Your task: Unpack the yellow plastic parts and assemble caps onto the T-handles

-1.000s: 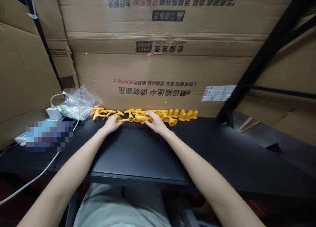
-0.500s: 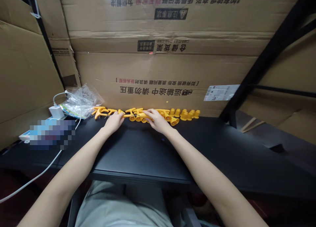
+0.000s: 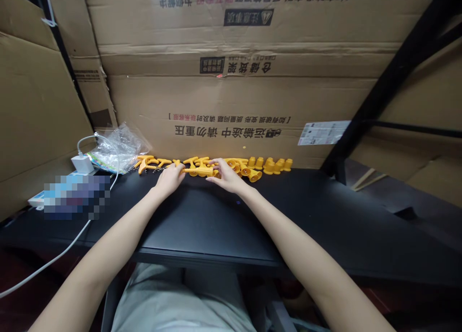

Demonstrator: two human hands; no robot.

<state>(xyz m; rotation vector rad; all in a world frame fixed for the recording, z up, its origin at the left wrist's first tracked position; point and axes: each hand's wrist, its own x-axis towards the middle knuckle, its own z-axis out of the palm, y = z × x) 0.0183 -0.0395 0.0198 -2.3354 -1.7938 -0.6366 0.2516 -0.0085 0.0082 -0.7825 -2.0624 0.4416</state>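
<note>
My left hand is closed on one end of a yellow plastic rod with a flared, cone-like sleeve, held level just above the back of the black table. My right hand is at the sleeve's wide end, thumb and fingers apart; whether the fingertips touch it is unclear. Behind and beside the hands lie several yellow T-shaped handles to the left. Several yellow flared cones lie on their sides near my right hand, partly covered by it.
Yellow cups stand at the back right. A crumpled clear plastic bag, a white charger with a cable and a blurred box occupy the left. Cardboard walls the back; a black frame post slants at the right.
My right hand's fingers have spread and shifted slightly right, showing more of the sleeve. My left hand has moved slightly right, still closed on the rod.
</note>
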